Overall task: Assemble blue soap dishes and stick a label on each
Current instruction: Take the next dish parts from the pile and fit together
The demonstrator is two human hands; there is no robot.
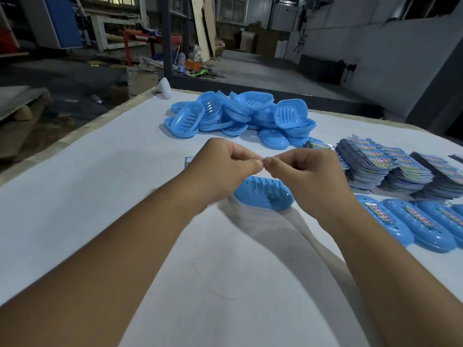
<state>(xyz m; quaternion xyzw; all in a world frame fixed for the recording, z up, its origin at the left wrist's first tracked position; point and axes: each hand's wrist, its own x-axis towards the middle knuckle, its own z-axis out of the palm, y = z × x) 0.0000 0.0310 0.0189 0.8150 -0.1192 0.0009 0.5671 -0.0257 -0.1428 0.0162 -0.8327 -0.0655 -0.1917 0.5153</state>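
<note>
Your bare forearms reach out over the white, matte table cover [75, 196], and your left hand [223, 166] and right hand [308, 169] meet fingertip to fingertip, both curled closed in a pinch; whatever sits between them is too small to tell. Just beneath your hands lies one smooth blue plastic soap dish [263, 194], an oval with raised ribs along its top. Beyond that dish, a loose heap of glossy dish halves [235, 113] with slotted bottoms is piled up. To the right of it stand fanned stacks of shiny printed labels [390, 166], and nearer you on that side, a row of finished dishes [421, 226] each wearing a label strip. A label corner [188, 162] peeks out left of your left hand.
</note>
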